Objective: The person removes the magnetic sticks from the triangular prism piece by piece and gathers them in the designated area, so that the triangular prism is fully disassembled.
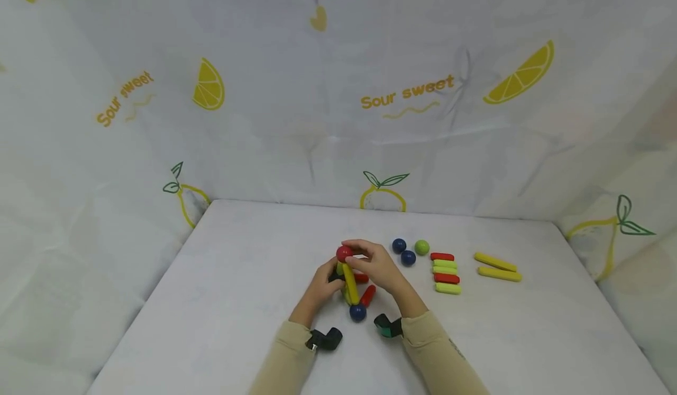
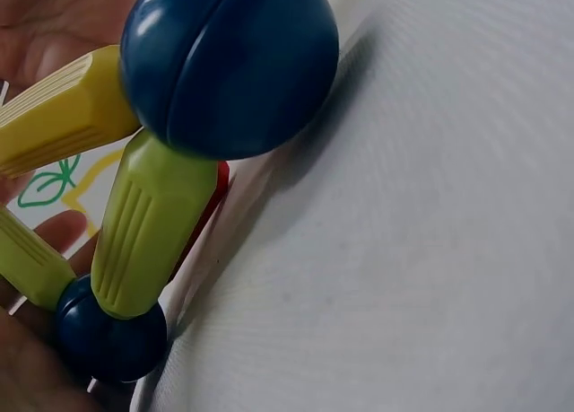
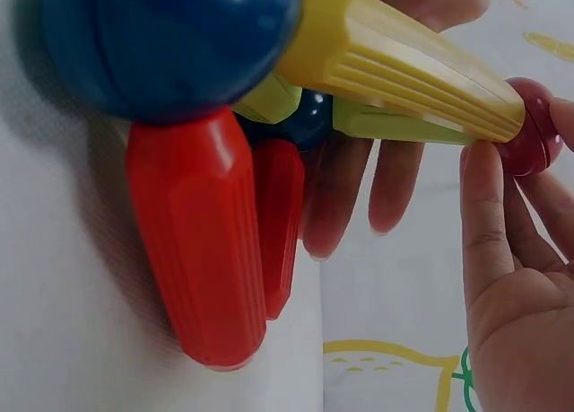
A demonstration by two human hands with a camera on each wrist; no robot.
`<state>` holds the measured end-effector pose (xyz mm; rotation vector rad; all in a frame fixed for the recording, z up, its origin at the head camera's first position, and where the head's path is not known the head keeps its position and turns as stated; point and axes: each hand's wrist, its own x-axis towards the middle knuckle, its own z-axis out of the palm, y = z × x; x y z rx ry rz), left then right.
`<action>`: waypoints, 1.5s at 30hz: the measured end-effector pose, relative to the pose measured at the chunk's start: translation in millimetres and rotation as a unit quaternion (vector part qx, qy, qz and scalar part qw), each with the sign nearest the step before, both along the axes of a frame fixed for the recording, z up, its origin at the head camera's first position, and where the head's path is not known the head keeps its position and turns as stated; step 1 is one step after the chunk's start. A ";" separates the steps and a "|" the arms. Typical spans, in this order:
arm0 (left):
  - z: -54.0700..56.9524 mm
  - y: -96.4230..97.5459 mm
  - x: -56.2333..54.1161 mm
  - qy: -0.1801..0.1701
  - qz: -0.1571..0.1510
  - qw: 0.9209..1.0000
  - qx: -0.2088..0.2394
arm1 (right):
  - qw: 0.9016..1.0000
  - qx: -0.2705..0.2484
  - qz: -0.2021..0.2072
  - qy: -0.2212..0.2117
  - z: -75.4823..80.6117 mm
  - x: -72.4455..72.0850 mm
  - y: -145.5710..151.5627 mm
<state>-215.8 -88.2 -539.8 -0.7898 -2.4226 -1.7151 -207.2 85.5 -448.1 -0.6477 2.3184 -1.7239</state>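
Tbl (image 1: 185, 324): stick-&-ball frame (image 1: 351, 284) stands nr ctr. R hand (image 1: 378, 264), frame's 1 o'clock, pinches its top red ball (image 1: 344, 254) btwn thumb & finger. L hand (image 1: 321, 283), 9 o'clock, beside frame's far blue ball (image 2: 112, 340); can't tell if gripping. Loose: yellow sticks (image 1: 499, 274), 3 o'clock; short red/green sticks (image 1: 446, 278), 3, closer; balls (2 blue, 1 green) (image 1: 408, 258), 2.
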 end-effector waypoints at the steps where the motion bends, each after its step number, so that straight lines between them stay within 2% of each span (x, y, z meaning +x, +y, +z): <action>1: 5.0 0.0 2.6 0.008 -0.015 1.000 0.020 | 1.000 0.003 0.000 0.000 3.9 2.0 -0.2; 4: 21.2 0.1 10.7 0.015 -0.051 0.996 0.065 | 1.000 0.016 -0.002 0.004 16.1 8.4 -1.0; 6: 33.0 0.2 16.5 0.015 -0.058 0.996 0.068 | 1.000 0.020 -0.003 0.005 20.3 10.5 -1.2; 7: 38.6 0.4 19.4 0.012 -0.055 0.996 0.063 | 1.000 0.021 -0.004 0.004 21.6 11.1 -1.3; 11: 45.6 1.7 25.2 -0.008 -0.018 1.000 0.010 | 1.000 0.012 -0.007 -0.010 21.9 10.9 -2.5; 15: 23.7 2.8 16.3 -0.033 0.001 0.999 -0.010 | 1.000 -0.005 -0.020 -0.023 5.0 1.5 -4.7; 18: 5.1 2.4 8.7 -0.031 0.008 0.999 -0.013 | 0.999 -0.009 -0.032 -0.031 -7.5 -4.5 -6.4; 25: 1.9 2.0 7.0 -0.049 0.010 0.998 -0.034 | 0.995 -0.041 -0.045 -0.084 -14.0 -7.5 -8.1; 32: 1.7 1.9 5.0 -0.060 0.007 0.997 -0.047 | 0.989 -0.070 -0.048 -0.118 -19.2 -12.1 -6.1; 34: 2.6 1.8 5.1 -0.063 0.008 0.997 -0.049 | 0.984 -0.092 -0.055 -0.141 -19.2 -13.3 -5.6; 38: 3.8 2.0 6.0 -0.070 0.008 0.996 -0.045 | 0.965 -0.171 -0.077 -0.184 -16.8 -14.8 -5.4; 40: 3.3 2.2 6.0 -0.069 0.008 0.997 -0.043 | 0.961 -0.191 -0.086 -0.183 -15.6 -15.0 -4.6; 45: 1.9 2.7 5.4 -0.057 0.006 0.998 -0.032 | 0.970 -0.142 -0.133 -0.146 -21.8 -17.4 1.8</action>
